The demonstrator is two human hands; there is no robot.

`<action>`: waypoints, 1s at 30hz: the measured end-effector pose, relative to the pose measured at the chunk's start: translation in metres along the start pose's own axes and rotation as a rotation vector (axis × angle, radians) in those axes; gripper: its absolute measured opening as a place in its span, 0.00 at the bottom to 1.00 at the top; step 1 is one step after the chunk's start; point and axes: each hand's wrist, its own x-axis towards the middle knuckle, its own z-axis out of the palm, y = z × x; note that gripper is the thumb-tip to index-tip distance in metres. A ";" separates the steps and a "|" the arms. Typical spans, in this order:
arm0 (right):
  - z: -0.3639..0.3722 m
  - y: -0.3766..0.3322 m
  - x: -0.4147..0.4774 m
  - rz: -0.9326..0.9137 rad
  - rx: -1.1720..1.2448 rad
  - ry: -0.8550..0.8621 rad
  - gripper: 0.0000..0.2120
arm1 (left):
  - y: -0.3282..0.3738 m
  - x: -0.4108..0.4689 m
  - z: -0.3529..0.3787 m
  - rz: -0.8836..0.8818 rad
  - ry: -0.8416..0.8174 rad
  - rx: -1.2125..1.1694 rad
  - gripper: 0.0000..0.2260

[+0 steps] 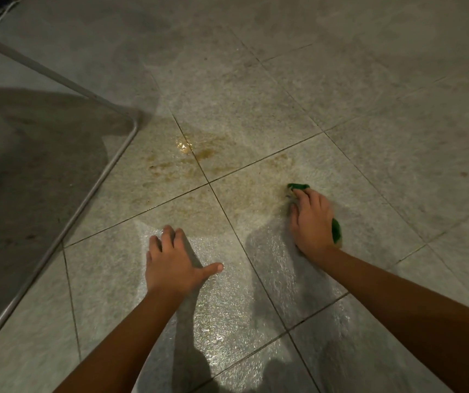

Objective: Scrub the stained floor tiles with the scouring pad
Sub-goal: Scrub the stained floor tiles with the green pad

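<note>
Down on the floor tiles (pixel 256 109), pinned under the right hand (pixel 312 219): green scouring pad (pixel 336 230), only two green ends showing, one past the fingertips, one by the heel of the palm. Sits on the tile just right of the grout cross (pixel 209 182), at the near right edge of the brown stain (pixel 205 156), well apart from its darkest patch and the shiny puddle (pixel 183 146) further up and left. Fingers of that hand curled down over the pad, gripping and pressing at once. Left hand (pixel 173 265) planted on the wet, glistening tile nearer the body, fingers spread and straight, thumb out, holding nothing, likely bracing.

Probably light, thin and floppy, likely soaked given the wet floor, so prone to fold or slip out under a hard stroke; rough enough to bite on textured tile. Nothing fragile about it. Best held much as now: palm over the middle, fingertips hooked over the far edge, weight straight down.

Long axis running from near right to far left, roughly in line with the forearm, far end pointing toward the stain. Slight blur around the hand, so exact outline hard to tell. Off to the left, a pale metal rail (pixel 108 177) bordering a darker surface, well apart from both hands
</note>
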 end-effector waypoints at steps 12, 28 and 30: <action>-0.018 0.030 -0.021 -0.180 0.005 -0.108 0.21 | 0.002 -0.001 -0.004 -0.001 -0.033 0.024 0.53; -0.011 0.010 -0.023 -0.246 0.164 -0.188 0.20 | 0.003 0.000 -0.007 -0.010 -0.070 0.017 0.53; -0.017 0.026 -0.028 -0.176 0.176 -0.126 0.21 | 0.003 0.001 -0.006 -0.013 -0.068 0.011 0.53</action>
